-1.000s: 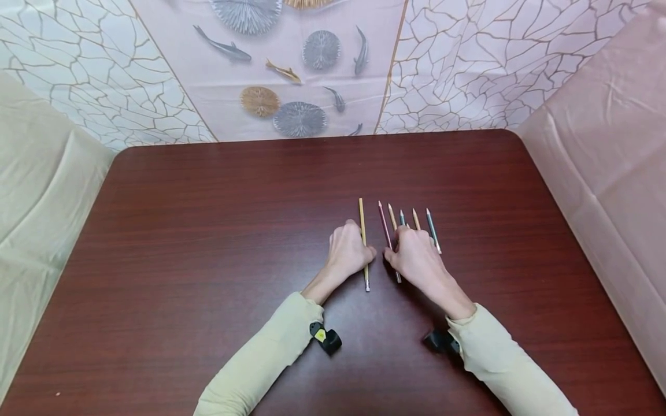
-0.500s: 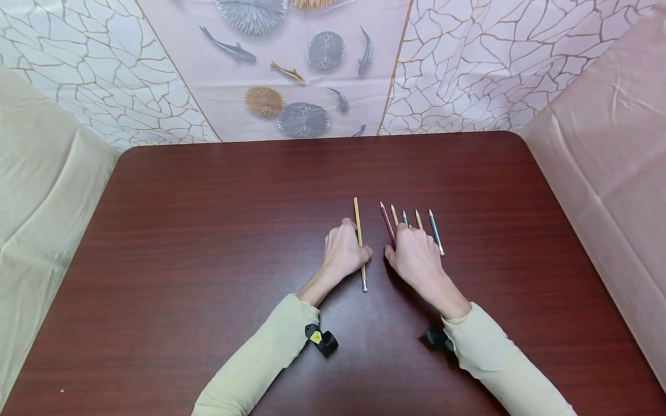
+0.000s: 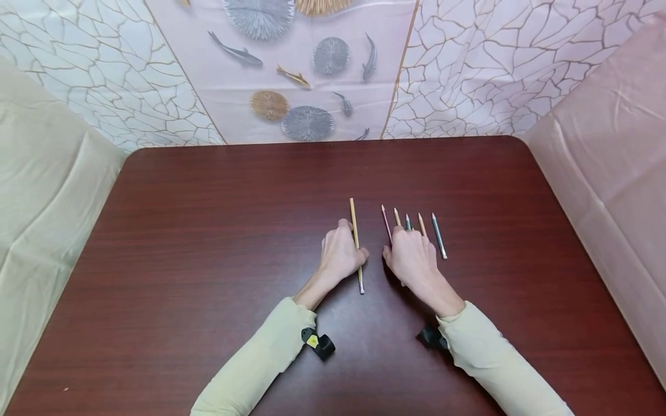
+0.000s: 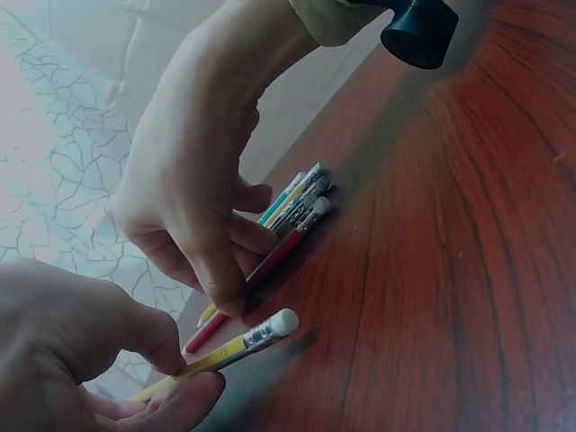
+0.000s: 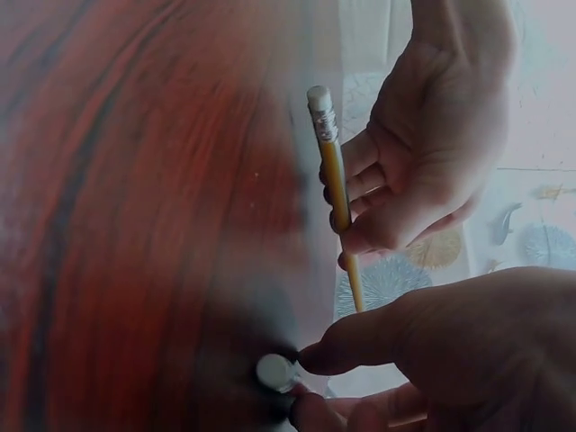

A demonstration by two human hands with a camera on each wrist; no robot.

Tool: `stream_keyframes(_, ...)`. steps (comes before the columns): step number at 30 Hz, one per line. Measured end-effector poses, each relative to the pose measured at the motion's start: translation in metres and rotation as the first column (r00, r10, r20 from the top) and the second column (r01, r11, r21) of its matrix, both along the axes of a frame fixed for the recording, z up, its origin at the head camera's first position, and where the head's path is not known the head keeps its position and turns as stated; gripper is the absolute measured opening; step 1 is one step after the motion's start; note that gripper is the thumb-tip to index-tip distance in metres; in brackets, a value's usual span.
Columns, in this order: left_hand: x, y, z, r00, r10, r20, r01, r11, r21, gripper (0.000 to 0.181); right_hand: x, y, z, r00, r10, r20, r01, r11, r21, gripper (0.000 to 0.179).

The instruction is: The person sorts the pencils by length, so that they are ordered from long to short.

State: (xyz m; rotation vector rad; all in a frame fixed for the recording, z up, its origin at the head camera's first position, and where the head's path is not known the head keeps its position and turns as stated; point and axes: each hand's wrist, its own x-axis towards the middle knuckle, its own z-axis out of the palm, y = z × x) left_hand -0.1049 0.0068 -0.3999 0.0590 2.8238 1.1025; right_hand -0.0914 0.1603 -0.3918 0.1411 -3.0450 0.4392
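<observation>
My left hand [image 3: 340,251] pinches a yellow pencil [image 3: 355,222] between thumb and fingers, its white eraser end toward me. To the right, my right hand [image 3: 414,254] has thumb and fingertips around a dark red pencil [image 3: 387,222], low at the table. The left wrist view shows that red pencil [image 4: 281,252] under the right fingers, with several other eraser ends [image 4: 315,183] just behind. In the right wrist view a white eraser [image 5: 275,372] sits at the right thumb tip. My right hand hides the middles of several pencils in the head view.
A teal pencil [image 3: 439,236] lies separately to the right of the right hand. Pencil tips, one teal [image 3: 408,221] and one yellowish [image 3: 422,224], point to the far side. The dark red-brown table [image 3: 208,242] ends at a patterned cloth [image 3: 307,69].
My left hand has drawn slightly to the left with the yellow pencil, widening the gap to the red one. The right hand has shifted slightly left, away from the rightmost teal pencil.
</observation>
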Motion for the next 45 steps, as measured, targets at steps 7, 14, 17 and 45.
stream_keyframes(7,0.001,-0.001,-0.001,1.0,-0.005,-0.009,0.005,1.0,-0.001,0.044,-0.001,0.002,-0.003,1.0,0.021,-0.017,-0.021,1.0,0.013,0.016)
stream_keyframes(14,0.003,-0.006,0.0,1.0,0.001,-0.008,-0.001,1.0,0.004,0.045,-0.001,-0.003,-0.005,0.999,0.041,-0.023,-0.041,0.999,-0.006,0.015)
stream_keyframes(17,0.005,-0.008,-0.001,1.0,0.002,-0.015,-0.002,1.0,0.004,0.045,-0.001,-0.005,-0.005,1.0,0.011,0.011,-0.011,1.0,-0.027,0.016)
stream_keyframes(45,0.004,-0.073,0.016,0.997,0.072,0.033,-0.071,0.997,-0.04,0.045,-0.011,-0.035,0.018,0.96,0.151,0.236,-0.007,0.855,-0.519,0.013)
